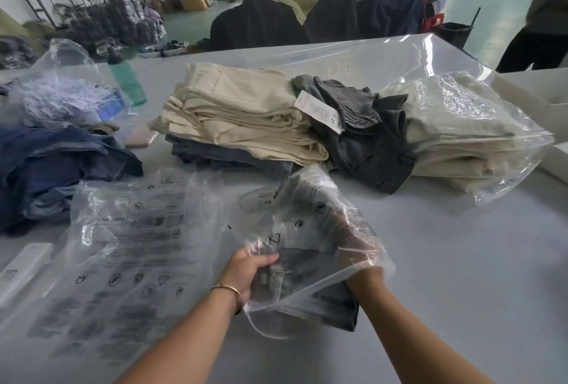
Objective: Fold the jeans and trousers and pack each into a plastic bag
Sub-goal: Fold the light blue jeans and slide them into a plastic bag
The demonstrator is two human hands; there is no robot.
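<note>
A clear printed plastic bag [310,214] lies in front of me with folded grey jeans [325,300] partly inside it, their near end sticking out of the mouth. My left hand [249,270] grips the bag's edge at the opening. My right hand [353,248] is pushed inside the bag, seen through the plastic on top of the jeans; how its fingers lie is blurred. Beyond lies a stack of folded cream trousers [242,113] over blue jeans, with dark grey jeans [368,141] heaped next to it.
Spare printed bags [129,248] lie flat at my left. Blue jeans [55,168] are piled at the far left, near a green bottle [127,76] and a bag of tags [52,91]. Bagged cream trousers [467,135] sit at the right. A person stands beyond the table's far right corner.
</note>
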